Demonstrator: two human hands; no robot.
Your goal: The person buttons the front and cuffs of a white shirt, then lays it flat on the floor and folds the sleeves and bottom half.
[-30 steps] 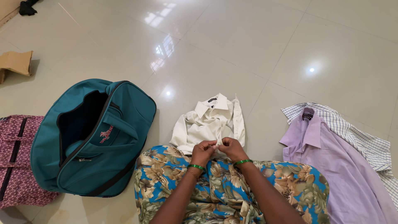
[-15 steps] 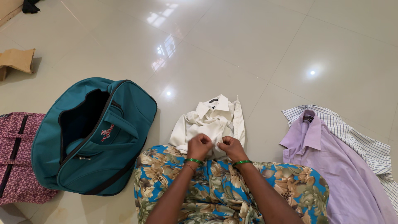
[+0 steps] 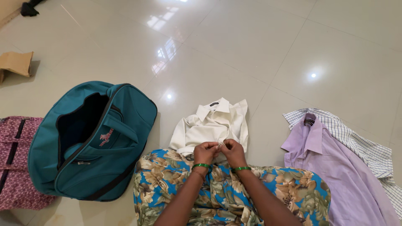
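Observation:
A cream collared shirt (image 3: 209, 125) lies on the floor in front of my knees, collar pointing away from me. My left hand (image 3: 205, 152) and my right hand (image 3: 233, 151) are side by side at its near edge, each pinching the shirt's front fabric with closed fingers. Both wrists wear green bangles. My lap is covered by a blue floral cloth (image 3: 226, 192).
An open teal duffel bag (image 3: 90, 138) stands to the left, with a pink patterned bag (image 3: 19, 163) beyond it. A lilac shirt (image 3: 335, 167) lies over a checked shirt (image 3: 360, 140) on the right. A brown cardboard piece (image 3: 16, 62) sits at far left on the glossy tiled floor (image 3: 234, 46).
Both hands kept working at the same spot on the cream shirt's near edge; the fingers shifted slightly and the shirt's right side spread a little wider.

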